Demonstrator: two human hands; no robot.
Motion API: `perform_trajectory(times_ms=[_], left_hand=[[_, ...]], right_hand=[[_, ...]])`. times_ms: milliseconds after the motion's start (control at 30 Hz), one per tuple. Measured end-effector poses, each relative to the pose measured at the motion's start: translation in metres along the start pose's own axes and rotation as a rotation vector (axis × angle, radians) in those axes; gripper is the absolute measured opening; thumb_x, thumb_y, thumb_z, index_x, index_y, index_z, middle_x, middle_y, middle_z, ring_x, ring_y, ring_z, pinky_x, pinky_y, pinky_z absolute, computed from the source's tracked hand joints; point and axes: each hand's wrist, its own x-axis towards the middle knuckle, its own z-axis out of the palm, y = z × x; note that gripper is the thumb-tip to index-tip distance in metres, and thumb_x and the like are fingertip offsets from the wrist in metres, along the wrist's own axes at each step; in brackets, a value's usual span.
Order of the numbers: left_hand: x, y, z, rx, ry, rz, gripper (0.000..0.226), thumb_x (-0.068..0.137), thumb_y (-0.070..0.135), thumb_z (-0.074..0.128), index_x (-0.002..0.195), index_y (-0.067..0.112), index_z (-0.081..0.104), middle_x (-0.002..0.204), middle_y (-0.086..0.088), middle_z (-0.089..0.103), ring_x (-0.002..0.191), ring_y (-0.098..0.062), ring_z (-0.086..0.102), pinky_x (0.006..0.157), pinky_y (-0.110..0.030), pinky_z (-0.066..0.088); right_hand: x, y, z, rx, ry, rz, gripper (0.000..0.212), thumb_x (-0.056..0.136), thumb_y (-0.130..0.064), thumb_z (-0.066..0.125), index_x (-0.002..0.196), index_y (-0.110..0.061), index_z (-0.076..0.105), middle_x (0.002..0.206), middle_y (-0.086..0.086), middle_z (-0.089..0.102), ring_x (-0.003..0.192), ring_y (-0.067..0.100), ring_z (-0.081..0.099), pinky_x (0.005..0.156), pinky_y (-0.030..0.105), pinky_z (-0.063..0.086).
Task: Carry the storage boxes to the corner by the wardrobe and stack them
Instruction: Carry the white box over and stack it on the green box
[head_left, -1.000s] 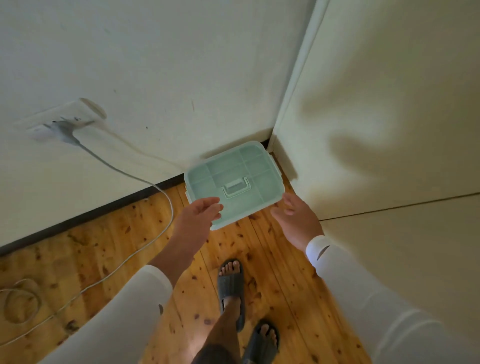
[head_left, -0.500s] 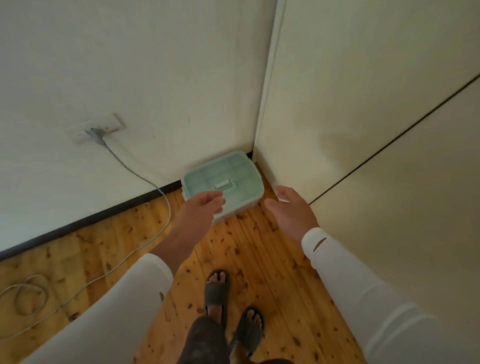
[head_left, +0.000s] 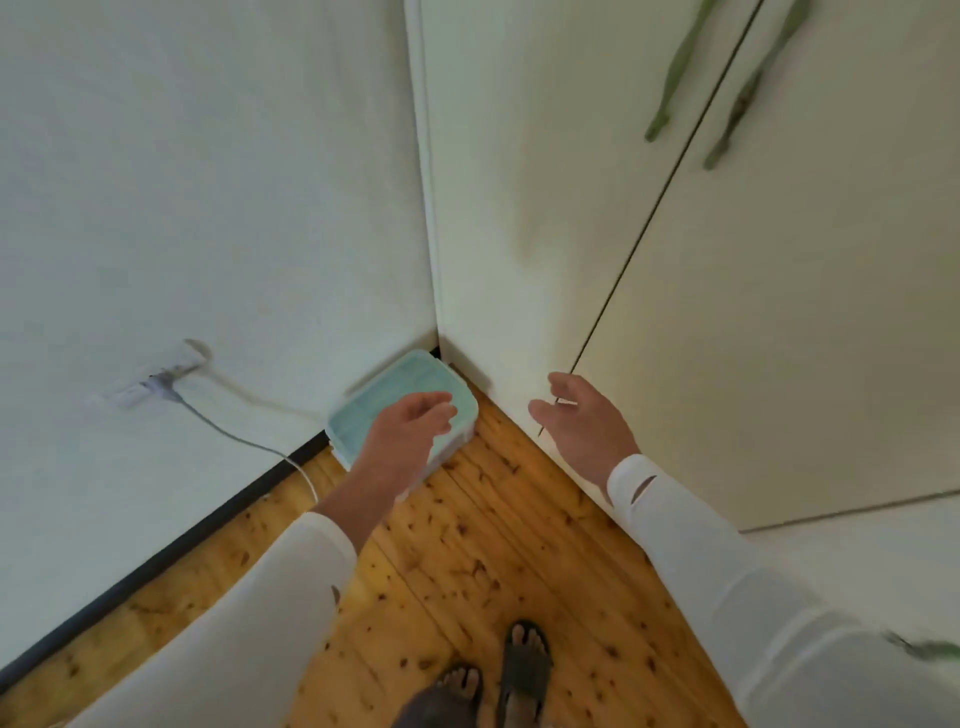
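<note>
Down at the near edge of the knotty pine plank floor (head_left: 467, 545), two feet in dark sandals (head_left: 524, 667) stand side by side, toes pointing toward the corner. Two arms in white long sleeves (head_left: 727, 571) reach forward from either side. The left hand (head_left: 410, 431) hangs in the air with its fingers loosely curled, holding nothing, and from this view it overlaps the near part of the box lid; whether it touches the lid cannot be told. The right hand (head_left: 582, 421) is held out in front of the wardrobe's lower edge, fingers relaxed and spread, nothing in it either.

And there is the pale green rectangular plastic storage box with a ribbed lid (head_left: 384, 389), sitting flat on the floor, tucked right into the corner where the white wall (head_left: 208, 182) meets the cream wardrobe (head_left: 779, 312). Only this one box shows there.

Along the wall's foot runs a black skirting strip (head_left: 156, 561). Left of the box, a white wall socket (head_left: 156, 382) carries a grey cable (head_left: 234, 436) that trails down to the floor. High on the wardrobe doors, two slim green handles (head_left: 670, 78) sit either side of the door gap.
</note>
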Motion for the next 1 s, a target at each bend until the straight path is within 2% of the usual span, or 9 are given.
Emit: perform_trajectory(times_ms=[67, 200, 333, 433, 633, 700, 1000], left_hand=[[-0.010, 0.008, 0.002, -0.004, -0.041, 0.016, 0.019, 0.095, 0.029, 0.060, 0.111, 0.025, 0.069, 0.107, 0.005, 0.070, 0.099, -0.009, 0.065, 0.092, -0.029, 0.049], [-0.026, 0.025, 0.016, 0.023, -0.145, 0.072, 0.013, 0.094, 0.027, 0.062, 0.105, 0.027, 0.069, 0.104, 0.006, 0.070, 0.100, -0.011, 0.064, 0.083, -0.024, 0.048], [-0.041, 0.043, 0.036, 0.063, -0.258, 0.121, 0.017, 0.094, 0.027, 0.060, 0.110, 0.027, 0.068, 0.111, 0.004, 0.070, 0.101, -0.009, 0.065, 0.096, -0.033, 0.048], [-0.054, 0.054, 0.056, 0.098, -0.346, 0.146, 0.021, 0.095, 0.025, 0.059, 0.115, 0.024, 0.066, 0.113, 0.003, 0.069, 0.103, -0.010, 0.064, 0.096, -0.032, 0.048], [-0.087, 0.069, 0.111, 0.184, -0.517, 0.225, 0.012, 0.094, 0.026, 0.059, 0.103, 0.032, 0.065, 0.110, 0.006, 0.069, 0.099, -0.006, 0.064, 0.077, -0.021, 0.046], [-0.100, 0.072, 0.129, 0.211, -0.561, 0.253, 0.011, 0.094, 0.028, 0.058, 0.099, 0.036, 0.064, 0.109, 0.008, 0.069, 0.099, -0.005, 0.064, 0.078, -0.021, 0.046], [-0.192, 0.080, 0.229, 0.290, -0.753, 0.328, 0.015, 0.098, 0.029, 0.054, 0.108, 0.032, 0.065, 0.109, 0.010, 0.069, 0.101, -0.008, 0.064, 0.084, -0.025, 0.049]], right_hand=[[-0.021, 0.000, -0.005, 0.014, 0.047, 0.007, 0.049, 0.091, -0.038, 0.056, 0.138, -0.028, 0.044, 0.138, -0.008, 0.050, 0.119, 0.012, 0.049, 0.088, 0.025, 0.035], [-0.057, 0.002, -0.021, 0.059, 0.138, 0.039, 0.049, 0.092, -0.037, 0.057, 0.138, -0.028, 0.044, 0.139, -0.008, 0.049, 0.119, 0.011, 0.048, 0.091, 0.026, 0.037], [-0.089, 0.005, -0.040, 0.113, 0.232, 0.065, 0.049, 0.092, -0.038, 0.056, 0.138, -0.028, 0.043, 0.138, -0.009, 0.048, 0.119, 0.009, 0.048, 0.087, 0.025, 0.036], [-0.112, 0.008, -0.057, 0.141, 0.300, 0.076, 0.049, 0.092, -0.037, 0.056, 0.138, -0.027, 0.043, 0.138, -0.009, 0.049, 0.120, 0.010, 0.049, 0.094, 0.027, 0.039], [-0.166, 0.029, -0.099, 0.194, 0.457, 0.119, 0.050, 0.092, -0.038, 0.056, 0.139, -0.028, 0.042, 0.139, -0.009, 0.048, 0.120, 0.011, 0.049, 0.101, 0.034, 0.042], [-0.181, 0.037, -0.111, 0.195, 0.496, 0.137, 0.050, 0.092, -0.039, 0.056, 0.139, -0.027, 0.043, 0.139, -0.008, 0.048, 0.120, 0.012, 0.050, 0.101, 0.035, 0.042], [-0.278, 0.095, -0.175, 0.290, 0.677, 0.222, 0.050, 0.091, -0.037, 0.058, 0.137, -0.027, 0.045, 0.137, -0.008, 0.050, 0.119, 0.012, 0.052, 0.101, 0.038, 0.044]])
